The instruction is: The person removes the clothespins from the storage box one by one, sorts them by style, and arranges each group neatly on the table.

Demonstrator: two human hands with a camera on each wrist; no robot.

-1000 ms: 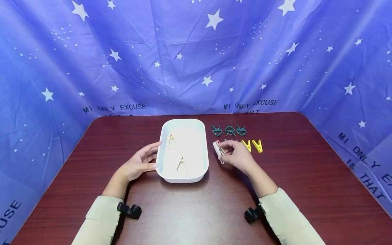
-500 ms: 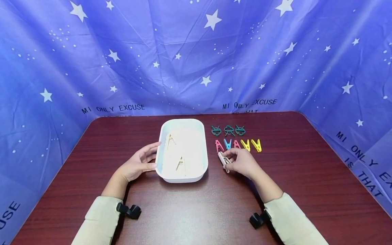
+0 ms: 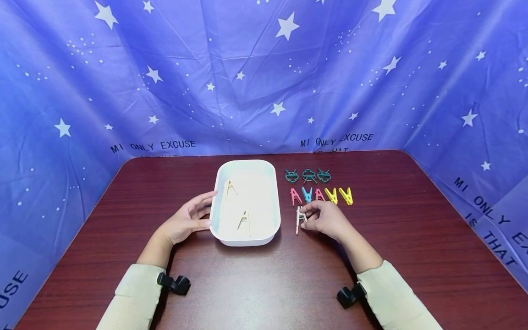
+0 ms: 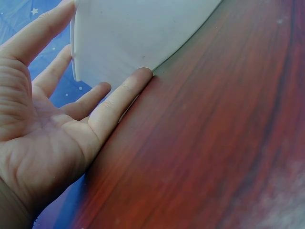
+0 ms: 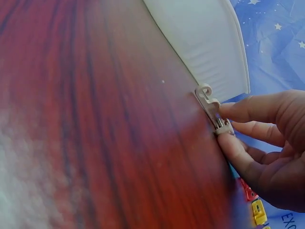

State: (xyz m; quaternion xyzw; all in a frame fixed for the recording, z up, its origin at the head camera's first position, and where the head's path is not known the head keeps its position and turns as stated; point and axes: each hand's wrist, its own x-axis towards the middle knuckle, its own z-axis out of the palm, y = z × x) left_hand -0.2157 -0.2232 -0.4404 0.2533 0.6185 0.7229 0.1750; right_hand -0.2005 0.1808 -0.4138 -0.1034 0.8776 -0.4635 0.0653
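My left hand is at the left side of a white tray. Its fairly straight fingers touch the tray's rim and wall, as the left wrist view shows. Inside the tray lie two beige clothespins, one toward the back and one toward the front. To the right of the tray, my right hand pinches a whitish clothespin between thumb and fingers. That clothespin is low at the tabletop, its legs spread in an A shape, in front of a row of coloured clothespins.
The coloured row holds a pink clothespin, a blue one, a second pink one and two yellow ones. Three dark green round clips lie behind it. A blue star-printed curtain hangs behind the brown table.
My right hand has moved toward me and slightly right with the whitish clothespin, uncovering the coloured row. The clothespin has since turned to an A shape. The left hand and tray stay put.
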